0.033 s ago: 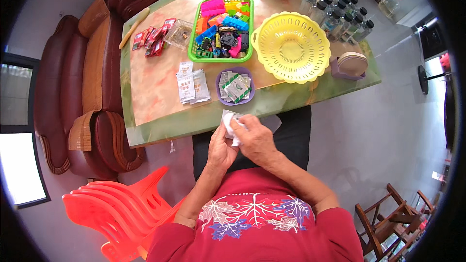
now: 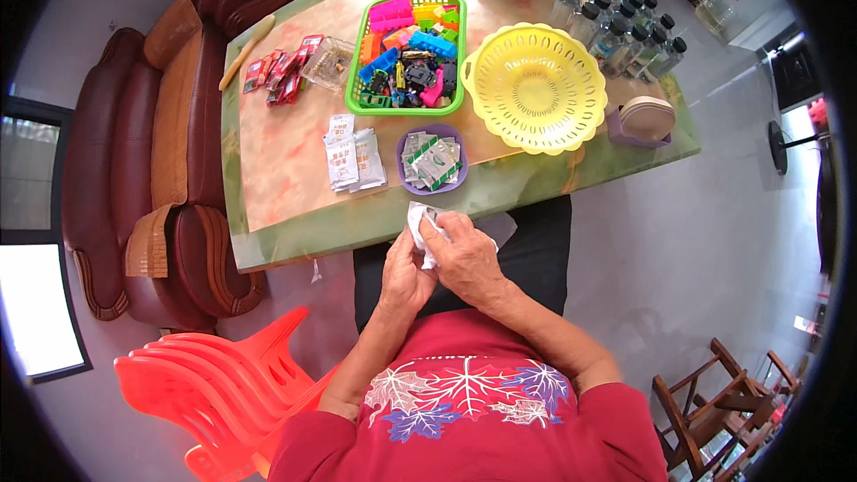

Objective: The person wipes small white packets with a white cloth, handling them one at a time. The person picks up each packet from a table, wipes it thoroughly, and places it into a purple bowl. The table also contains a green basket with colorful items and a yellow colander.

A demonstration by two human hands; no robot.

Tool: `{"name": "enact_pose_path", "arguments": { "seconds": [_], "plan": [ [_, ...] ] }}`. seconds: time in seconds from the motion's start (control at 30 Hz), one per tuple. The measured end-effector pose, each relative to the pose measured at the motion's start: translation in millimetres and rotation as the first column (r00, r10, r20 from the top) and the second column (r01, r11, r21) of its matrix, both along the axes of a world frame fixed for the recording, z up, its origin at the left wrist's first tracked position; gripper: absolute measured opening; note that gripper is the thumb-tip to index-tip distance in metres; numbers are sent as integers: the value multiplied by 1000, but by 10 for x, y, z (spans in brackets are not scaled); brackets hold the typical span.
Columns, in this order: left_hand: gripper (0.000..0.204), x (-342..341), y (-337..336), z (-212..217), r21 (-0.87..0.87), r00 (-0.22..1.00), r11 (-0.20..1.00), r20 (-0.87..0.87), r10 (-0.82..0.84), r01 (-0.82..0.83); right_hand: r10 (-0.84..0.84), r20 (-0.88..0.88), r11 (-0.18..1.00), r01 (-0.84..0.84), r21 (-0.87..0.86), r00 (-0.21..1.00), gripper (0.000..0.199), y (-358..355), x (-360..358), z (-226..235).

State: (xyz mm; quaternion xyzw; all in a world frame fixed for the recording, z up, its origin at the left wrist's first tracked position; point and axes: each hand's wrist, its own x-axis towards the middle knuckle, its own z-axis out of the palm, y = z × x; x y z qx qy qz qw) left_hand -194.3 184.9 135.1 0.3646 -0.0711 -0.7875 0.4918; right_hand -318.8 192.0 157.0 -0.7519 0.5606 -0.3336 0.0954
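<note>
Below the table (image 2: 286, 161) at upper centre, the right hand (image 2: 469, 261) and left hand (image 2: 406, 277) meet mid-frame, fingers of both clamped on a crumpled, soft-looking white piece (image 2: 425, 239), greyish near its upper tip.

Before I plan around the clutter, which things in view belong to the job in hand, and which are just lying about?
In the job:
left hand and right hand
crumpled white tissue or cloth, held between them
perhaps purple bowl of sachets, nearest the hands

Apparently lying about:
white packets
green basket of plastic toy pieces
yellow colander
red packets
dark-capped bottles
</note>
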Motion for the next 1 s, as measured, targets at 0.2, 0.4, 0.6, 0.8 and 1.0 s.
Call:
{"name": "enact_pose_path", "arguments": {
  "seconds": [0.2,0.4,0.6,0.8,1.0],
  "plan": [
    [31,20,-2,2,-14,999,999,18,-32,33,-135,-34,979,139,149,990,49,75,-121,-115],
    [30,25,-18,-54,-60,992,998,125,-21,29,-144,-87,987,149,55,986,39,105,-258,21],
    [32,47,-138,-151,-117,975,991,221,-31,58,111,21,972,-113,208,994,36,202,-157,-132],
    [34,273,-583,-291,-206,724,973,687,68,104,9,150,887,-77,455,989,29,539,-686,-561],
    [31,44,-1103,-648,-364,560,874,818,134,321,-351,257,870,212,445,900,26,730,-1158,-950]
  ]
}}
